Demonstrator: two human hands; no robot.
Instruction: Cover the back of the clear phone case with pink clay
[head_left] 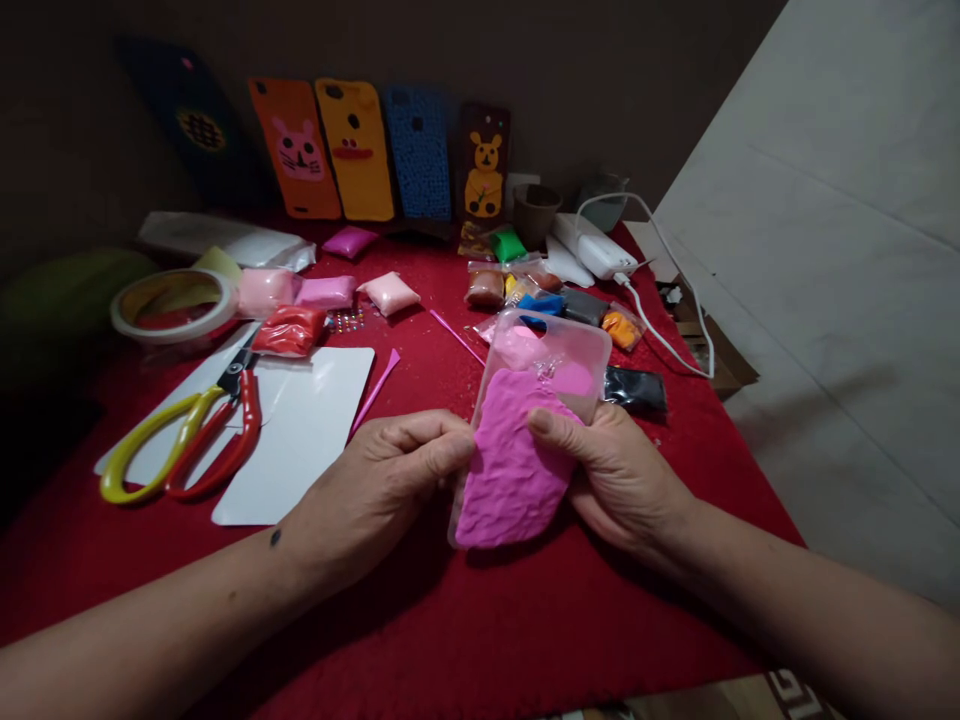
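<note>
A clear phone case [594,335] is held up off the red cloth, tilted, with its camera cutout at the top. Bright pink clay [514,485] covers much of its lower and left part, its surface dented and uneven. My right hand [634,480] grips the case from the right side, thumb pressed on the clay and fingers behind. At the left edge, my left hand [397,465] is closed in a pinch against the case; its fingertips are partly hidden. Through the uncovered upper part, a lighter pink patch shows.
Scissors [214,430] with red and yellow handles lie on white sheets [300,440] at left, near a tape roll [176,310]. Pink modelling tools [376,388] and clay packets [291,330] lie around. Decorated phone cases [354,150] stand behind. A white power bank [596,245] trails a cable.
</note>
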